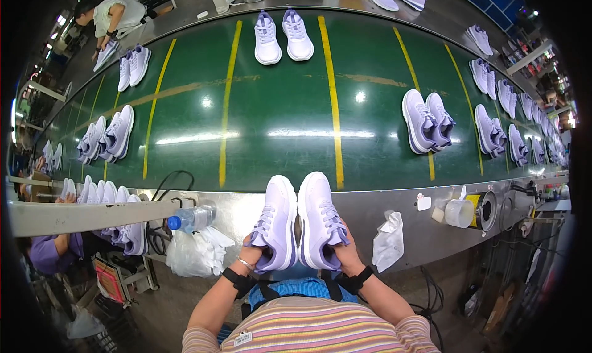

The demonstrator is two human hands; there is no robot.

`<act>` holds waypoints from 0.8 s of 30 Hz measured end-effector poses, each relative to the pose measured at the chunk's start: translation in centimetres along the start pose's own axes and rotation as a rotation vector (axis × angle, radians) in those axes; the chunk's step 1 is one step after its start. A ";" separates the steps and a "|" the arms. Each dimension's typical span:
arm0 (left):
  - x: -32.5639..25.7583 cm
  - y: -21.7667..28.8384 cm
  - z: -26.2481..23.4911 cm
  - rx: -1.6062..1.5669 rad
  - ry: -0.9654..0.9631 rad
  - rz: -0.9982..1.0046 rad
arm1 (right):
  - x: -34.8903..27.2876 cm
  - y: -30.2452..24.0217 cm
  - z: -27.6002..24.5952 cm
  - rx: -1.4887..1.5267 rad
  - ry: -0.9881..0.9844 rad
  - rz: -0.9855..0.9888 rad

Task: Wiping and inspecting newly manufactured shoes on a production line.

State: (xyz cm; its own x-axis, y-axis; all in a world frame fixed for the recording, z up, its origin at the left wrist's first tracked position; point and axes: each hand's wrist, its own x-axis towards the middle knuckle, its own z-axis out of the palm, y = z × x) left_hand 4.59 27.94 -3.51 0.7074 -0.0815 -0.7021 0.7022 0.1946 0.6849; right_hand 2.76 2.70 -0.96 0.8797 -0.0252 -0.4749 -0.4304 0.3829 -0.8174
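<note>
Two pale lavender sneakers are held up side by side in front of me, toes pointing away over the metal ledge. My left hand [250,255] grips the left sneaker [275,220] at its heel and collar, with some fingers hidden inside or behind it. At the heel of the right sneaker [320,217], my right hand [350,254] has a like hold, its fingers partly covered by the shoe. The soles touch or nearly touch along the middle. Purple laces and darker purple linings show on both.
A green conveyor belt [277,106] with yellow stripes carries several pairs of similar sneakers [425,121]. On the metal ledge [419,229] lie a water bottle [191,219], white plastic bag [200,252], crumpled paper [388,240], white cup [459,213] and open tin [484,210]. Co-workers handle shoes across the belt.
</note>
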 end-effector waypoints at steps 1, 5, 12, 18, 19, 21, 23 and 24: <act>-0.1 -0.2 -0.1 -0.001 0.000 0.001 | -0.2 0.0 -0.1 -0.001 -0.001 0.000; -0.1 -0.2 -0.2 -0.067 -0.077 0.006 | -0.3 0.6 -1.2 0.016 -0.009 0.071; 1.6 -0.8 -3.2 -0.037 -0.255 -0.047 | -0.2 -0.7 -2.7 -0.059 -0.071 0.210; 2.9 -1.3 -5.7 0.239 -0.305 0.154 | -0.1 -1.1 -3.5 -0.168 -0.120 0.174; 3.0 -1.5 -6.3 0.240 -0.303 0.114 | 0.1 -0.8 -3.9 -0.102 -0.120 0.211; 2.9 -0.7 -6.0 0.244 -0.314 0.086 | 0.1 -0.5 -4.3 -0.040 -0.114 0.232; 1.0 2.6 -4.0 0.251 -0.300 0.106 | 0.2 -0.8 -4.5 -0.125 -0.219 0.057; 0.6 3.3 -4.7 0.480 -0.341 0.195 | 0.2 -1.4 -4.2 -0.180 -0.249 0.008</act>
State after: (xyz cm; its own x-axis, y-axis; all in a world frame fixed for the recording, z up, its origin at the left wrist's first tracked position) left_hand 6.89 33.13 -2.59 0.7566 -0.4123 -0.5075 0.4590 -0.2178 0.8613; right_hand 2.68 -1.74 -1.25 0.8891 0.2125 -0.4053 -0.4469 0.2118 -0.8692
